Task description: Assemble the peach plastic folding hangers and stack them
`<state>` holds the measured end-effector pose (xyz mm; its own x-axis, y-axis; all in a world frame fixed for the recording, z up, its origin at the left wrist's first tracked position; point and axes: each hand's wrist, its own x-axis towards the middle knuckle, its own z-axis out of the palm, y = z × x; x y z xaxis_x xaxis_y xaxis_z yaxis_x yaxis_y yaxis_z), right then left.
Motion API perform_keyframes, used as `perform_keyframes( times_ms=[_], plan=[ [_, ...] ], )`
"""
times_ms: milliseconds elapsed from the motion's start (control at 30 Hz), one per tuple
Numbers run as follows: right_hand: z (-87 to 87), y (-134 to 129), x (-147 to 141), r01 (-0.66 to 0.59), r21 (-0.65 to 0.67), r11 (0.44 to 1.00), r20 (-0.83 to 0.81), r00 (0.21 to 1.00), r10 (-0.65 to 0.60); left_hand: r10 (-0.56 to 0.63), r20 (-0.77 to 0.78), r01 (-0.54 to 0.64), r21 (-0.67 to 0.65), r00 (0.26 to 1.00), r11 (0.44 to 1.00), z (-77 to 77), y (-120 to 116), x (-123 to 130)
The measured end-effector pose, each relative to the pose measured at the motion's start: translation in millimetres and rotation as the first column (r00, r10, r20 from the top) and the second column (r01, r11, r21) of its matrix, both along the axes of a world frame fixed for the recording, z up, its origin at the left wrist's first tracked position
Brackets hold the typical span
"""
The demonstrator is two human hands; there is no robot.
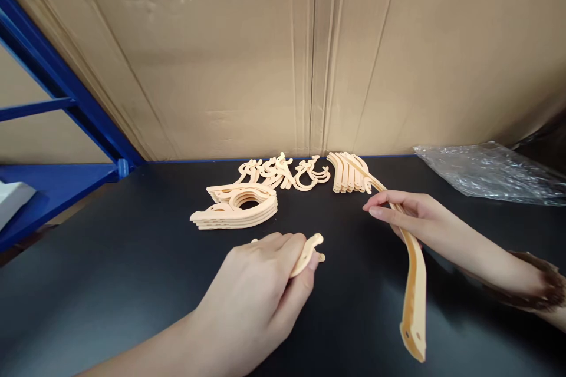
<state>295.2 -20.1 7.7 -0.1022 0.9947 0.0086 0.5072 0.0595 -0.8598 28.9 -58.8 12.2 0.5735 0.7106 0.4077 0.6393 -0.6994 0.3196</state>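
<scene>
Wrapped around cream plastic hanger hooks [306, 254], my left hand [265, 280] is closed in the front middle. Knobbed tips stick out past its fingers; the rest is hidden by the hand. My right hand [409, 211] holds a long, curved, cream hanger arm [414, 283] between thumb and fingers. Its wide end, with small holes, points toward me, and its far end reaches over a row of short cream hanger pieces [342, 174]. Beyond my left hand lies a neat stack of cream hanger parts [259, 212] with a round opening. Behind that stack is a loose pile of hooks [303, 179].
A black tabletop [132, 283] carries everything. Cardboard [212, 59] stands along its back edge. Crumpled clear plastic [490, 171] lies at the back right. On the left are a blue metal frame [95, 112] and a white object [13, 200].
</scene>
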Motion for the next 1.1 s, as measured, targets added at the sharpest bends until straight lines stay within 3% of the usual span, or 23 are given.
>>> perform_keyframes(
  times_ms=[167, 367, 600, 767, 967, 1100],
  plan=[
    [-1.6, -6.3, -3.4, -0.036, -0.04, 0.999, 0.034, 0.999, 0.037, -0.058, 0.053, 0.055, 0.068, 0.997, 0.996, -6.2, -6.2, 7.9],
    [-5.6, -12.7, -9.6, -0.004, -0.113, 0.994, 0.046, 0.999, 0.009, -0.261, -0.041, 0.264, 0.168, 0.964, 0.95, -7.1, -5.2, 13.3],
    [-3.4, -14.3, -12.8, -0.003, -0.105, 0.994, -0.086, 0.996, -0.006, -0.259, -0.173, 0.282, 0.124, 0.95, 0.951, -5.9, -5.2, 8.8],
    [-4.0, -9.5, -11.2, -0.188, -0.144, 0.971, -0.188, 0.969, 0.16, -0.172, -0.16, 0.206, 0.227, 0.972, 0.952, -4.4, 15.3, -3.1],
    [-3.9, -8.5, -3.2, -0.461, -0.146, 0.875, -0.221, 0.877, 0.426, -0.157, -0.151, 0.18, 0.147, 0.976, 0.973, -2.4, 25.0, -8.8],
    [-0.3, -9.4, -0.3, -0.524, -0.166, 0.836, -0.185, 0.849, 0.495, -0.174, -0.146, 0.188, 0.09, 0.974, 0.978, -6.9, 22.4, -8.2]
  ],
)
